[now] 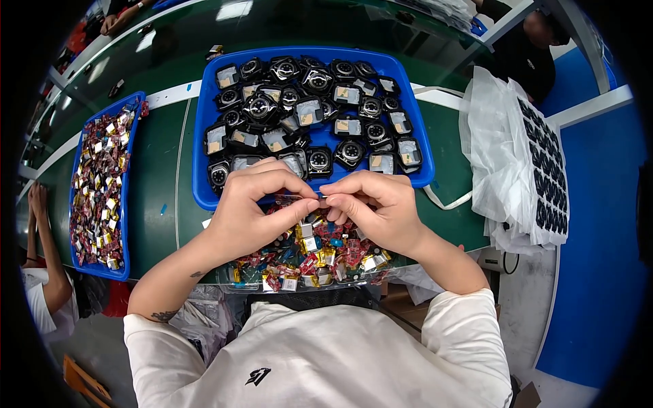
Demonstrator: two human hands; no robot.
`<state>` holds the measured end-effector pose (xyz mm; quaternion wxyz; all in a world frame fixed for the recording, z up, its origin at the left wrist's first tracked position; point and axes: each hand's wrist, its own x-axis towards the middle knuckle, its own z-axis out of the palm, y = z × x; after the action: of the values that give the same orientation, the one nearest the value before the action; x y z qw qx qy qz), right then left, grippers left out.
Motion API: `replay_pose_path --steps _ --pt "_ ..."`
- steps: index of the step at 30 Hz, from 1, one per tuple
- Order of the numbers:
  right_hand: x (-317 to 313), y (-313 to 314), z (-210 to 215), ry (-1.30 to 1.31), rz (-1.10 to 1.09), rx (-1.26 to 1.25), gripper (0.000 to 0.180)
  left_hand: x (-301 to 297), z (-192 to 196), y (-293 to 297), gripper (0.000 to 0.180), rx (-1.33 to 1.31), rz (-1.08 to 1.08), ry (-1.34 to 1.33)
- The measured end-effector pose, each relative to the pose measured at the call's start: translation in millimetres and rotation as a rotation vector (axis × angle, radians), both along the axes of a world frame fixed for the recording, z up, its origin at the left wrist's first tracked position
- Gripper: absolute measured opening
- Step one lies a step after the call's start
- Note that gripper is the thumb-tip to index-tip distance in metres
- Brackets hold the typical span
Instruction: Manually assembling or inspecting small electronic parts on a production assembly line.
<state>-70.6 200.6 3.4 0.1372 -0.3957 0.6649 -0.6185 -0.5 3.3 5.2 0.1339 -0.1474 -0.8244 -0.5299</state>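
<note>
My left hand and my right hand meet in front of me, thumbs and forefingers pinched together. Between the fingertips is a small thin part, too covered by the fingers to name. Just below both hands spreads a heap of small red circuit boards with yellow and silver battery-like pieces. Beyond my fingers stands a blue tray filled with black watch casings; some show a round sensor back, others a pale inner side with a tan patch.
To the left, a long blue tray holds many more red boards and silver pieces. At the right, white sheets lie beside stacked trays of black parts. Another person's hands rest at the far left; a person in black is at upper right.
</note>
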Motion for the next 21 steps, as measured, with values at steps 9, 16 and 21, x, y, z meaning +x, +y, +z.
replay_pose_path --steps 9,16,21 --pt "-1.6 4.1 0.7 -0.128 0.136 -0.043 0.009 0.8 2.7 0.3 0.007 0.002 -0.051 0.005" --pt "-2.1 4.1 3.2 -0.183 0.191 -0.034 0.012 -2.5 2.1 -3.3 0.008 -0.034 -0.123 0.072" --pt "-6.1 7.0 1.8 -0.282 0.149 -0.084 0.011 -2.2 4.7 -5.7 0.008 0.074 -0.178 0.05"
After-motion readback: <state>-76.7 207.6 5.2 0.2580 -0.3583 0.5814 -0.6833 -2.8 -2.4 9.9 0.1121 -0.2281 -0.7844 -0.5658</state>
